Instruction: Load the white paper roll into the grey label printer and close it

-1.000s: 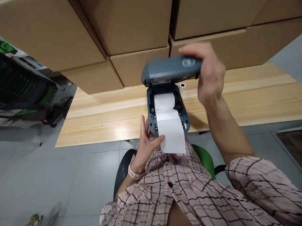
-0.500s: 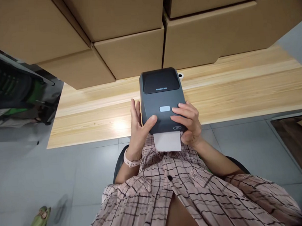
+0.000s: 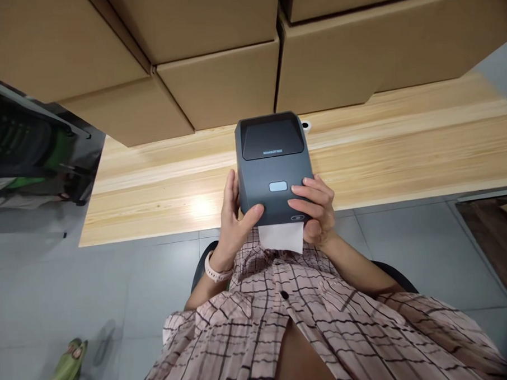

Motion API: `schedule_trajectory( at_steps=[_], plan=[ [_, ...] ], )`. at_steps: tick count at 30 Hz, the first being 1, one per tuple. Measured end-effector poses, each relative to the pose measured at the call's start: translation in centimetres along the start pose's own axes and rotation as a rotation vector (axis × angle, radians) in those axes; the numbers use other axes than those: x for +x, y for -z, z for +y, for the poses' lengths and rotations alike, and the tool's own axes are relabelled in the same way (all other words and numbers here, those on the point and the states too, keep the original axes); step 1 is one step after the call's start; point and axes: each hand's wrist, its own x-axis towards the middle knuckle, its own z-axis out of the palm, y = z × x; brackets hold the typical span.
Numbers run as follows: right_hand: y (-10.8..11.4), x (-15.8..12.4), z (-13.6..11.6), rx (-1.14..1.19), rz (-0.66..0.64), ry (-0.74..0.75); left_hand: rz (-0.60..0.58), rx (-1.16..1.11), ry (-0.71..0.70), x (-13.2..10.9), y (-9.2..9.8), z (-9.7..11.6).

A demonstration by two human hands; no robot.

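Observation:
A dark blue-grey label printer [image 3: 273, 169] with a black lid window and a pale button stands at the table's front edge. White label paper [image 3: 281, 237] sticks out of its front and hangs down over my lap. My left hand [image 3: 238, 216] grips the printer's left side, its thumb on the top and its fingers along the side. On the right front corner, my right hand [image 3: 317, 209] has its fingers on the top and its thumb under the edge, close to the paper. A small white roll [image 3: 306, 125] shows partly behind the printer.
Large cardboard boxes [image 3: 219, 85] are stacked along the back of the wooden table [image 3: 161, 188]. A dark chair [image 3: 16, 133] is at the far left. Another person's foot in a green shoe [image 3: 70, 363] is on the floor at lower left.
My left fingers have come closer against the printer's side. The paper's lower edge now tilts and curls slightly. The printer stays in nearly the same place.

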Motion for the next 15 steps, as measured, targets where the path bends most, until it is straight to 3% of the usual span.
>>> schedule_trajectory(
  at_steps=[2, 4, 5, 7, 10, 12, 15],
  plan=[
    [0.9, 1.0, -1.0, 0.052, 0.112, 0.07, 0.118, 0.105, -0.03, -2.1, 0.5, -0.6],
    [1.6, 1.7, -1.9, 0.08, 0.115, 0.054, 0.32, 0.256, -0.044, -4.3, 0.8, -1.3],
    [1.7, 1.9, -2.2, 0.089, 0.103, 0.03, 0.317, 0.288, -0.006, -5.2, 0.9, -1.5],
    [1.7, 2.1, -2.4, 0.111, 0.114, 0.002, 0.108, 0.217, 0.173, -6.3, 0.9, -1.8],
    [1.4, 2.3, -2.3, 0.11, 0.171, 0.004, -0.216, -0.065, 0.447, -5.9, 0.2, -1.4],
    [1.3, 2.5, -2.2, 0.08, 0.18, -0.004, -0.294, -0.195, 0.53, -5.2, -0.4, -0.8],
    [1.7, 2.7, -2.3, 0.091, 0.154, -0.015, -0.32, -0.28, 0.562, -4.6, -1.0, 0.3]
  ],
)
